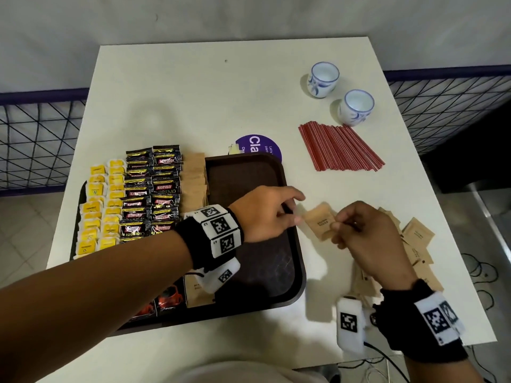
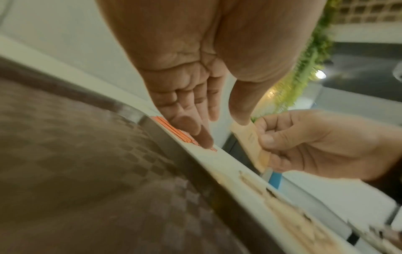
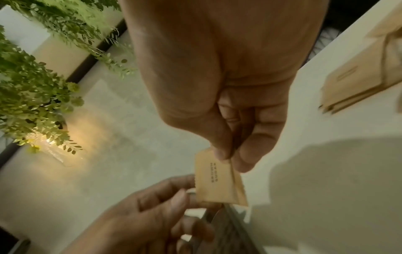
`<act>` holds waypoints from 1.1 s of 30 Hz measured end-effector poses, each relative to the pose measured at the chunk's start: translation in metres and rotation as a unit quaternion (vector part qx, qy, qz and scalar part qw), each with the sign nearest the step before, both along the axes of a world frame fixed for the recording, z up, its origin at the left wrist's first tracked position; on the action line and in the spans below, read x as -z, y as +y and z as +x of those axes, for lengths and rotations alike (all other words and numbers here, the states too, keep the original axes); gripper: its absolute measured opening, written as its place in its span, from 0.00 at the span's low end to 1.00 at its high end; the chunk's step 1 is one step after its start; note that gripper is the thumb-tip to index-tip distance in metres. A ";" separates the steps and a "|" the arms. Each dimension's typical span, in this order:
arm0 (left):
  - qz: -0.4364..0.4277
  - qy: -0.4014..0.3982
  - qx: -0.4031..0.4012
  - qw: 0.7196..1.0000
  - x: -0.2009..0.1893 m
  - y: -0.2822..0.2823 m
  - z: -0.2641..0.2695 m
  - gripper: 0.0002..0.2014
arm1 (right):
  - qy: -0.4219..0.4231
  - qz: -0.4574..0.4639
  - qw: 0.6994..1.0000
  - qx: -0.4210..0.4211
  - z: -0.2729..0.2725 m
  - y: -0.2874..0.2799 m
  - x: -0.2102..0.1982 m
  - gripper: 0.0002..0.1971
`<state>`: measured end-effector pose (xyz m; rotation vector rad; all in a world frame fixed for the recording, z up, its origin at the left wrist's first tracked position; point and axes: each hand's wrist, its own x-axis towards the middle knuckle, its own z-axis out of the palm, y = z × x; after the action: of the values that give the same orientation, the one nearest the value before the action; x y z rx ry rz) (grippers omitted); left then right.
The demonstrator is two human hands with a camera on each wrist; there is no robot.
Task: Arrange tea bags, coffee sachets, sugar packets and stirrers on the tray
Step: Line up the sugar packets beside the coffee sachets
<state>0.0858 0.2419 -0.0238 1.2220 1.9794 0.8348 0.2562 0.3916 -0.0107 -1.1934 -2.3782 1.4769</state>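
From the head view, our right hand (image 1: 359, 228) pinched a sugar packet (image 1: 320, 221) above the desk (image 1: 193, 92), just off the tray's (image 1: 300, 275) right edge. Our left wrist view showed the left hand (image 2: 195, 89) relaxed, fingers apart. The right wrist view showed thumb and finger clamping the packet's corner.

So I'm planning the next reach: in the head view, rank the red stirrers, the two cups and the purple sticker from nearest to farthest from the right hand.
From the right hand:
1. Red stirrers, straight beyond it.
2. Purple sticker, beyond-left, partly under the tray.
3. Nearer cup, behind the stirrers.
4. Farther cup, rearmost.
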 end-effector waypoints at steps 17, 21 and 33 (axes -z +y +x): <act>-0.190 0.154 -0.130 0.961 -0.027 -0.025 -0.152 0.08 | -0.340 0.166 0.925 -0.025 -0.003 0.056 0.000 0.20; -0.201 0.153 -0.126 0.959 -0.022 -0.023 -0.160 0.11 | -0.318 0.157 0.935 0.011 -0.004 0.059 0.004 0.23; -0.224 0.190 -0.100 0.951 -0.007 -0.019 -0.165 0.12 | -0.124 0.144 0.982 0.002 0.012 0.073 0.022 0.19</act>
<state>-0.0789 0.2230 -0.0172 0.9713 2.4604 0.2138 0.2678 0.4644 -0.0323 -1.3716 -2.6295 0.9826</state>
